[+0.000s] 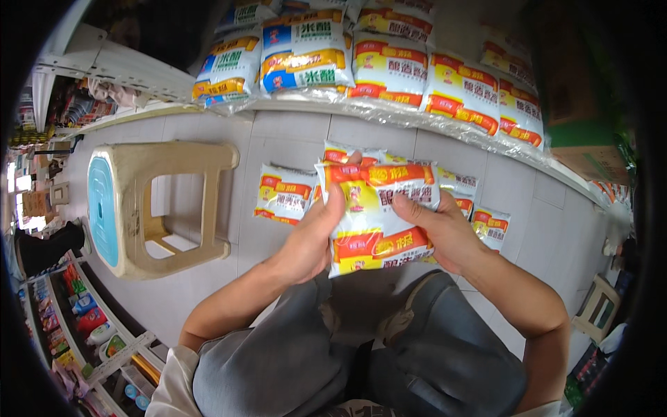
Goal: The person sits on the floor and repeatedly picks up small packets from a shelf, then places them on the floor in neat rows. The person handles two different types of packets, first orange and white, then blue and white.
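I hold a soft white pouch (375, 212) with orange and yellow bands above my knees. My left hand (313, 233) grips its left edge, thumb on the front. My right hand (441, 233) grips its right edge. Several matching pouches lie on the tiled floor behind it, one at the left (283, 194) and smaller ones at the right (490, 226).
A low shelf (299, 108) ahead carries rows of pouches, blue-green ones (306, 52) at the left and orange ones (462, 90) to the right. A beige plastic stool (149, 208) lies on its side at the left. A rack of goods (83, 313) stands at lower left, a cardboard box (590, 156) at right.
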A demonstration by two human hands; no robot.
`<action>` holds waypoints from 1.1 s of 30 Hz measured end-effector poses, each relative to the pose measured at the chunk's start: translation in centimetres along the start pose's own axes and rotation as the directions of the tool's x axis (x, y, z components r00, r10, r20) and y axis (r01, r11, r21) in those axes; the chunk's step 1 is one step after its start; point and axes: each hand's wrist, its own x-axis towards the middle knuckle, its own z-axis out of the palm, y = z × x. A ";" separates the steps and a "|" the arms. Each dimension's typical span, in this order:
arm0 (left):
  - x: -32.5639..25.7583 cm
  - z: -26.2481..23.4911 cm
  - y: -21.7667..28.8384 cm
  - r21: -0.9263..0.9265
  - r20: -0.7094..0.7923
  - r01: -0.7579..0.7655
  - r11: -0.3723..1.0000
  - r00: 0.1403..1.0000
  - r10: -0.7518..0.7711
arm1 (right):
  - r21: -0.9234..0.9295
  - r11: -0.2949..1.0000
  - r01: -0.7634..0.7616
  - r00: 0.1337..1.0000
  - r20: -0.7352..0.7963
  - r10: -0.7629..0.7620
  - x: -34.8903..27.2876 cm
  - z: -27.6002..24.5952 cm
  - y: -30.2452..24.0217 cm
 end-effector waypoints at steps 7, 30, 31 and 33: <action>-0.5 -0.2 0.3 0.098 0.164 0.019 0.995 0.986 -0.035 | -0.155 0.973 0.171 0.979 -0.085 -0.186 1.4 -3.9 -2.7; -1.1 -1.6 0.9 0.291 -0.126 -0.132 0.948 0.976 0.175 | -0.989 0.010 -0.149 0.372 -0.065 -0.926 19.9 -15.4 -21.4; -1.0 -1.7 1.0 0.295 -0.148 -0.137 0.946 0.971 0.186 | -0.983 -0.092 -0.157 0.342 0.033 -0.939 19.1 -14.4 -20.9; -0.6 -2.0 1.3 0.298 -0.209 -0.192 0.935 0.943 0.260 | -0.942 -0.284 -0.177 0.283 0.227 -0.932 17.1 -12.6 -20.1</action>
